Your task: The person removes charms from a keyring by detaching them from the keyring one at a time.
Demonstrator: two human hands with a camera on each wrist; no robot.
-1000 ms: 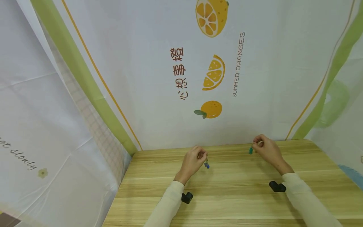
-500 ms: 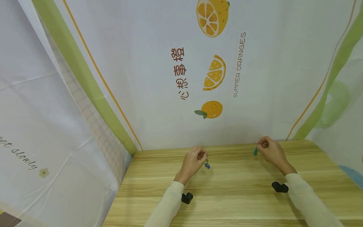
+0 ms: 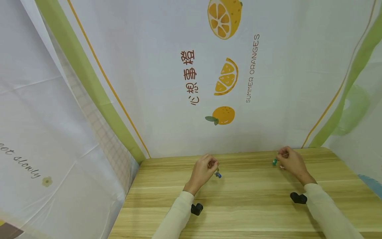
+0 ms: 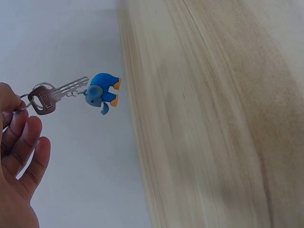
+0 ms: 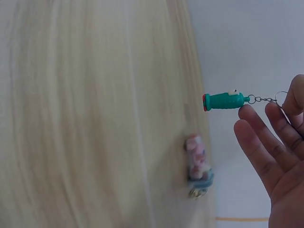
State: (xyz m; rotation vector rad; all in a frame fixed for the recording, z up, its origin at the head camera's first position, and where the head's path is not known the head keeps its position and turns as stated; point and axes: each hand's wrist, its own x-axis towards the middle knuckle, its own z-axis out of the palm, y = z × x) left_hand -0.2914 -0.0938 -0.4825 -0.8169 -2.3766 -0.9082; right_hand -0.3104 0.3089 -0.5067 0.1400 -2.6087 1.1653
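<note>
Hidden: in the head view both charms are tiny specks; the pinching fingertips and ring of each hand run off the wrist views' edges.
Left hand (image 3: 203, 172): above the pale wooden table (image 3: 244, 205), near its far edge; it pinches the ring of a silver key (image 4: 53, 95), the other fingers (image 4: 28, 147) loosely extended.
Blue elephant charm with orange feet (image 4: 103, 91): dangles off the key on a short chain, clear of the table, against the white printed backdrop cloth (image 3: 167, 66).
Right hand (image 3: 293, 162): over the table's far right part, well apart from the left; thumb and forefinger pinch a thin chain ring (image 5: 280, 97), the remaining fingers straight.
Green tube-shaped charm with a red end (image 5: 224, 101): hangs from that chain, off the table.
Pink and teal figure charm (image 5: 198, 166): lies on the table by its far edge, just beside the right hand; blurred, shape unclear.
Black wrist mounts (image 3: 197, 208): under each sleeve, close above the table.
</note>
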